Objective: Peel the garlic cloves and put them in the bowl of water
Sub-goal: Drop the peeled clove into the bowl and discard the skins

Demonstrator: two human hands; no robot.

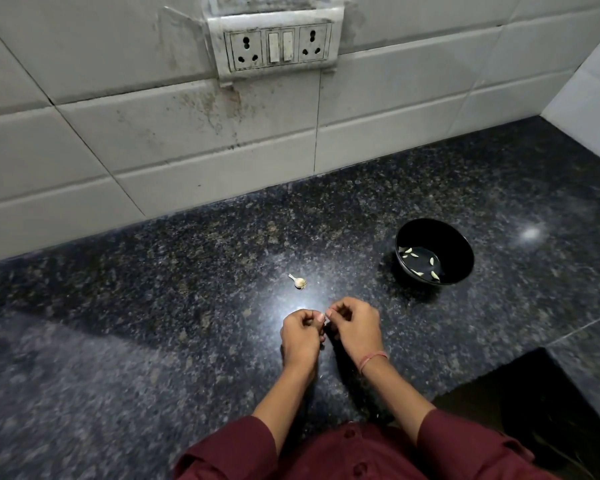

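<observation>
Observed from the head view: both hands are held together low over the counter [187, 271], near its front edge. The left hand [302, 336] has its fingers curled inward, thumb tip pointing toward the right hand. The right hand [355, 327] is curled likewise, its fingertips meeting those of the left. Between the two thumb tips I see a small pale piece, recorded as a clove [327, 314]. Both hands pinch it, and most of it is hidden by the fingers, so I cannot tell whether its skin is on or off. A small garlic head [299, 282] with a short stalk lies on the counter just beyond the hands, slightly to their left, apart from both. The bowl [430, 233], black and round, stands upright to the right of the hands and further back, well apart from them. It holds shallow water [421, 263] with several peeled cloves [408, 251] lying in it. The counter is dark speckled stone with a bright glare patch around the hands. A tiled wall [153, 133], white and stained, rises behind it. On the wall is a soiled socket plate [278, 46] with two three-pin sockets and two switches between them. The right wrist wears a reddish thread [374, 359]. Maroon sleeves [243, 445] cover both forearms.
</observation>
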